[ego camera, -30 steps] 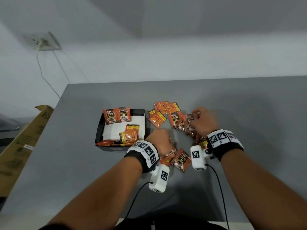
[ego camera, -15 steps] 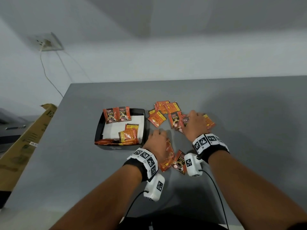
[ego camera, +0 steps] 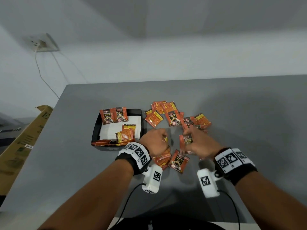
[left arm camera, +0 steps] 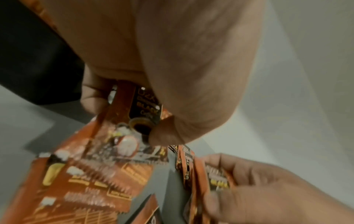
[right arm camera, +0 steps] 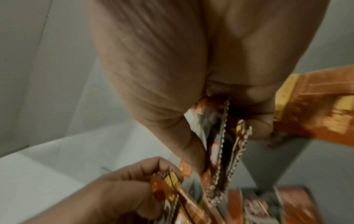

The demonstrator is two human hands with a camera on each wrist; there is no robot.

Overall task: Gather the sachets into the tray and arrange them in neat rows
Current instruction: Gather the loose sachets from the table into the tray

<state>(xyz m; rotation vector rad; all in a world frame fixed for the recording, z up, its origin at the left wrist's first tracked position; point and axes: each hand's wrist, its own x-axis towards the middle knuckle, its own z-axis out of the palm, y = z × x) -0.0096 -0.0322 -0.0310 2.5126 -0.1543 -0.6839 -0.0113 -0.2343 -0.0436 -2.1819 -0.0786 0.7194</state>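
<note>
Broadly: grey table (ego camera: pixel 232 113) across frame centre. Black tray (ego camera: pixel 96 130) left of centre, white-lined, two sachets upright at far wall, others stacked at near right corner. Loose sachets (ego camera: pixel 172 119) fanned at centre, right of tray; more on table just below hands. Left hand (ego camera: pixel 155 144) low at centre, knuckles up, fingers curled, thumb clamping held sachets (left arm camera: pixel 145 109). Right hand (ego camera: pixel 201 144) just right of it, fingers and thumb pinching a sachet bundle (right arm camera: pixel 226 151) edge-on. Hands close, not touching.
</note>
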